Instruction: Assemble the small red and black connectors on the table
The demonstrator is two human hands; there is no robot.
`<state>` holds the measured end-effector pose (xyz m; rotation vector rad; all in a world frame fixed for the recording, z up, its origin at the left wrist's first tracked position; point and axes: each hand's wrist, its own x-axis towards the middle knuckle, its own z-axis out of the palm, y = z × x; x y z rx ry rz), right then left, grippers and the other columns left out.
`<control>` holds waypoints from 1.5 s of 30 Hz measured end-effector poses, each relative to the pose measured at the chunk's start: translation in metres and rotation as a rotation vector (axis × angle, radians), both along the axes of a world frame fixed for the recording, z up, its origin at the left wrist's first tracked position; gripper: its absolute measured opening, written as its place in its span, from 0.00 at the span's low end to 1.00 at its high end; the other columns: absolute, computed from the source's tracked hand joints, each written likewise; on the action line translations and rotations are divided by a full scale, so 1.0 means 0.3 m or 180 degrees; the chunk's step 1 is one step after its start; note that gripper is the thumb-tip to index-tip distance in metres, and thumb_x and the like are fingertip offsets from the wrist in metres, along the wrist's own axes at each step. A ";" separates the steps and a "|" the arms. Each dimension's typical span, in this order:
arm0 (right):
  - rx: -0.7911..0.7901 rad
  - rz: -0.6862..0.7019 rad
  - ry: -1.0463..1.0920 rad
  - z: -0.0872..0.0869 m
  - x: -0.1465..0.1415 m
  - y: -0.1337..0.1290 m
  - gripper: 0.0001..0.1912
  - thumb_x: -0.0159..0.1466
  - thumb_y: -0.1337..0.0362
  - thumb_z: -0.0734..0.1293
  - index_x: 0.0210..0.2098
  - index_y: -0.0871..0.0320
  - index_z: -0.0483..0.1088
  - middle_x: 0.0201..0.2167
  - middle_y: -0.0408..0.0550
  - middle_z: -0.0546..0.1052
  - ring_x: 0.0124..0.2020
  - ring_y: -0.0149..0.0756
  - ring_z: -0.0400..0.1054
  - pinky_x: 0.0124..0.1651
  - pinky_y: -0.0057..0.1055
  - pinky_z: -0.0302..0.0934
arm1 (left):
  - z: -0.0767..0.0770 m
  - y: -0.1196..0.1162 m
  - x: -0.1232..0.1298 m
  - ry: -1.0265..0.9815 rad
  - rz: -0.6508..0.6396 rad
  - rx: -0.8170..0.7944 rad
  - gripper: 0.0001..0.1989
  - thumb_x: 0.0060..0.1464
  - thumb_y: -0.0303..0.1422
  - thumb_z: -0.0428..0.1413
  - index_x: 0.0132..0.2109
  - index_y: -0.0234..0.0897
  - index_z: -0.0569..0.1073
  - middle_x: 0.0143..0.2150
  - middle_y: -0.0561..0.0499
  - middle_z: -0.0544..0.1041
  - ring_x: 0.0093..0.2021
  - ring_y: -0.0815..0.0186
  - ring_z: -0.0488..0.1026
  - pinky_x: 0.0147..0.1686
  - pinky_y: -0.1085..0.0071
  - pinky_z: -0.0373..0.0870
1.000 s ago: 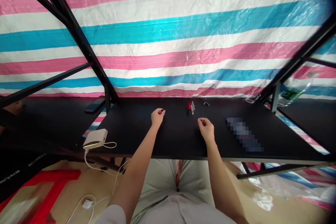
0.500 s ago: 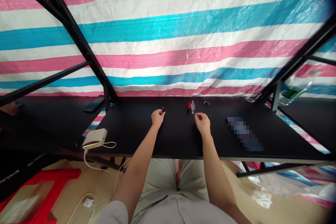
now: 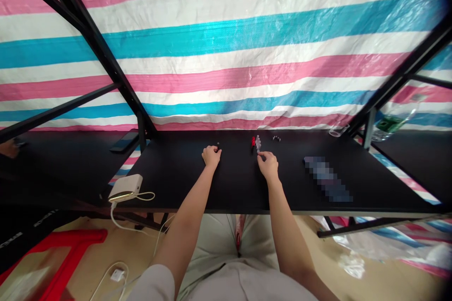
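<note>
My left hand (image 3: 212, 156) is closed in a pinch over the black tabletop, with a small dark piece (image 3: 218, 145) poking up past its fingertips; its kind is too small to tell. To the right, my right hand (image 3: 268, 164) has thumb and forefinger pinched at the near end of a row of small clear pieces (image 3: 258, 142). Whether it grips the nearest one is hard to see. Just left of that row lie small red pieces (image 3: 253, 141) with dark ends. Behind the right hand sit several small shiny dark pieces (image 3: 276, 138).
A blurred-out phone-shaped object (image 3: 326, 178) lies at right. A white box (image 3: 126, 186) with a cable stands at the table's left edge. A clear cup (image 3: 338, 129) is at back right, near a black frame post (image 3: 369, 127). A co-worker's hand (image 3: 9, 148) shows at far left.
My right hand has moved slightly left, bringing its fingertips to the near end of the clear row. My left hand stays nearly in place, still pinched. The view has shifted slightly.
</note>
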<state>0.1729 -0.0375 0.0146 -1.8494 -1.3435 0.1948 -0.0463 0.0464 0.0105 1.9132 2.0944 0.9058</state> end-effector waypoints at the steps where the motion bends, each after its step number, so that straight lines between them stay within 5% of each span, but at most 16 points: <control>1: 0.0015 0.0028 -0.0009 -0.009 0.005 0.001 0.13 0.54 0.64 0.59 0.35 0.57 0.72 0.40 0.50 0.71 0.42 0.40 0.63 0.43 0.35 0.56 | -0.002 -0.003 -0.002 -0.0051 0.0007 0.0074 0.08 0.44 0.36 0.56 0.32 0.38 0.72 0.34 0.48 0.72 0.38 0.60 0.67 0.37 0.66 0.61; 8: 0.0177 0.0302 -0.0104 -0.079 0.030 0.018 0.14 0.55 0.63 0.59 0.38 0.58 0.72 0.44 0.52 0.70 0.46 0.41 0.62 0.49 0.39 0.55 | 0.021 -0.099 0.031 -0.0695 0.0088 0.1159 0.13 0.47 0.37 0.54 0.39 0.35 0.66 0.33 0.49 0.69 0.32 0.66 0.65 0.37 0.68 0.63; 11: 0.0154 0.0342 -0.0172 -0.097 0.021 0.033 0.15 0.55 0.63 0.60 0.40 0.58 0.71 0.46 0.53 0.69 0.48 0.42 0.61 0.50 0.40 0.54 | 0.040 -0.154 0.097 -0.0758 -0.0598 0.1289 0.09 0.51 0.36 0.50 0.38 0.36 0.67 0.33 0.49 0.69 0.31 0.69 0.65 0.37 0.70 0.63; 15: 0.0045 0.0328 -0.0281 -0.107 0.008 0.050 0.16 0.54 0.63 0.60 0.41 0.59 0.71 0.48 0.53 0.69 0.50 0.41 0.60 0.53 0.39 0.52 | 0.036 -0.182 0.194 -0.0759 -0.1721 0.0783 0.10 0.53 0.33 0.47 0.42 0.37 0.68 0.32 0.51 0.70 0.28 0.72 0.65 0.34 0.73 0.65; 19: -0.0022 0.0262 -0.0363 -0.114 0.011 0.059 0.17 0.55 0.62 0.60 0.43 0.58 0.70 0.49 0.52 0.68 0.51 0.41 0.59 0.54 0.40 0.51 | 0.019 -0.167 0.253 -0.0507 -0.2032 0.0447 0.17 0.53 0.31 0.47 0.51 0.38 0.64 0.37 0.49 0.70 0.32 0.70 0.67 0.38 0.71 0.66; 26: -0.0185 0.0252 -0.0506 -0.118 0.008 0.051 0.18 0.56 0.61 0.60 0.46 0.55 0.68 0.51 0.50 0.66 0.53 0.44 0.55 0.54 0.43 0.48 | 0.042 -0.133 0.306 0.0268 -0.2109 0.0313 0.27 0.54 0.30 0.45 0.61 0.44 0.50 0.42 0.47 0.68 0.40 0.64 0.66 0.41 0.68 0.64; 31: -0.0334 0.0204 -0.0571 -0.101 -0.006 0.042 0.19 0.57 0.61 0.59 0.47 0.53 0.67 0.53 0.49 0.64 0.55 0.44 0.53 0.54 0.44 0.46 | 0.045 -0.120 0.332 0.0636 -0.2028 0.0235 0.22 0.55 0.31 0.45 0.58 0.46 0.56 0.41 0.48 0.68 0.41 0.63 0.66 0.40 0.68 0.63; 38: -0.0534 0.0135 -0.0618 -0.086 -0.019 0.040 0.19 0.58 0.60 0.59 0.49 0.53 0.65 0.54 0.47 0.63 0.55 0.44 0.51 0.55 0.44 0.44 | 0.047 -0.112 0.341 0.0085 -0.1580 0.0175 0.11 0.53 0.31 0.50 0.44 0.40 0.70 0.38 0.50 0.71 0.38 0.68 0.68 0.39 0.72 0.63; 45: -0.0309 0.0131 -0.0654 -0.099 -0.026 0.042 0.19 0.58 0.60 0.58 0.49 0.53 0.65 0.52 0.49 0.64 0.54 0.46 0.52 0.54 0.47 0.45 | 0.027 -0.115 0.292 -0.0733 -0.1434 0.0306 0.05 0.49 0.31 0.53 0.35 0.37 0.70 0.31 0.52 0.73 0.28 0.71 0.68 0.32 0.73 0.64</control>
